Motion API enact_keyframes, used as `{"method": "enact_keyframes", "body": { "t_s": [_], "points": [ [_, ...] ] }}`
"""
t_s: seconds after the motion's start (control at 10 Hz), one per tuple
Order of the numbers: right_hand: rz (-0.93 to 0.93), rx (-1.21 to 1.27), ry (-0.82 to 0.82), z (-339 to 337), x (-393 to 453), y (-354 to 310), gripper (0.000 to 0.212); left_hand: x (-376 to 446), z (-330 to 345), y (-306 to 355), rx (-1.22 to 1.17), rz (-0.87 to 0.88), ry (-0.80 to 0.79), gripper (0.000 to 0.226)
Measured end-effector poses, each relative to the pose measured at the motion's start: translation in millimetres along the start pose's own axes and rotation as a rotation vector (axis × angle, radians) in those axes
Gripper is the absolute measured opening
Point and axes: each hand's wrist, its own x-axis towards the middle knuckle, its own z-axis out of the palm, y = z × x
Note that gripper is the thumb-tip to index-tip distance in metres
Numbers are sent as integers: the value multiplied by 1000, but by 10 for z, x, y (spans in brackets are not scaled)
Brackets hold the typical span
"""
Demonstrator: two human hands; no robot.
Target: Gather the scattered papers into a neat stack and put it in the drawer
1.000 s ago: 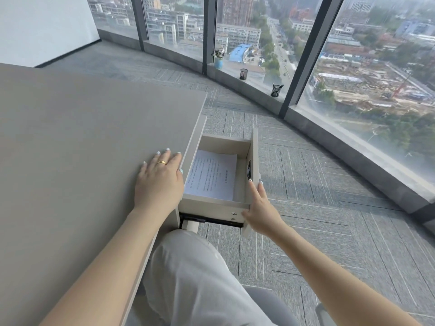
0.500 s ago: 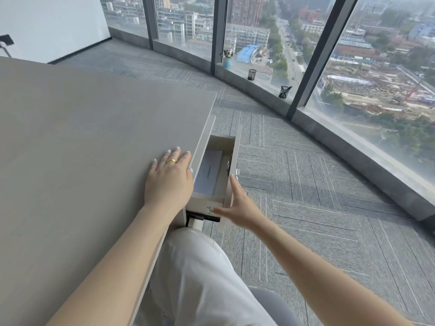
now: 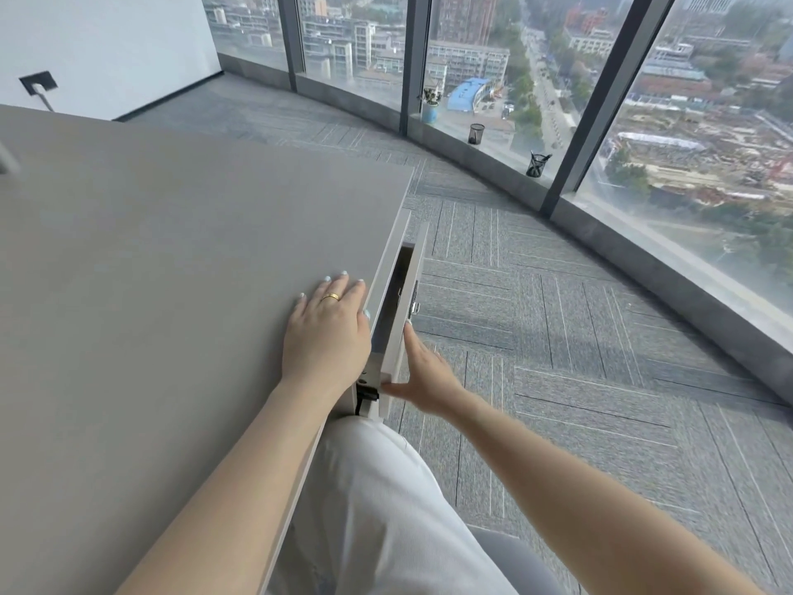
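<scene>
The beige drawer (image 3: pixel 403 302) at the desk's right edge shows only a narrow gap. The papers inside are hidden from view. My right hand (image 3: pixel 422 371) presses flat with straight fingers against the drawer's front panel. My left hand (image 3: pixel 328 332), wearing a gold ring, rests flat on the grey desk top (image 3: pixel 171 272) right beside the drawer.
Grey carpet tiles (image 3: pixel 558 337) stretch right of the desk to a curved window wall. On the window sill stand a potted plant (image 3: pixel 430 106) and two black mesh pen cups (image 3: pixel 476 133) (image 3: pixel 536 164). My white-trousered leg (image 3: pixel 377 508) is below the drawer.
My right hand has pushed the drawer inward from wide open to nearly shut; the sheet of paper inside has gone out of sight. My left hand stayed flat on the desk.
</scene>
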Motion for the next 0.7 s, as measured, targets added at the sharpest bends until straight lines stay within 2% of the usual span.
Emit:
{"method": "enact_keyframes", "body": {
  "t_s": [0.2,0.4,0.6,0.7],
  "points": [
    [-58,-143,67,134,68,-138,88,5,-3,-12,5,0,11,45],
    [-37,-139,72,352,54,-196,78,-5,1,1,-6,-17,12,46],
    [-16,-109,78,411,47,-194,77,-17,18,-9,-16,-19,6,46],
    [-4,-56,9,350,85,-161,81,48,-13,-72,-59,-2,-13,47]
  ]
}}
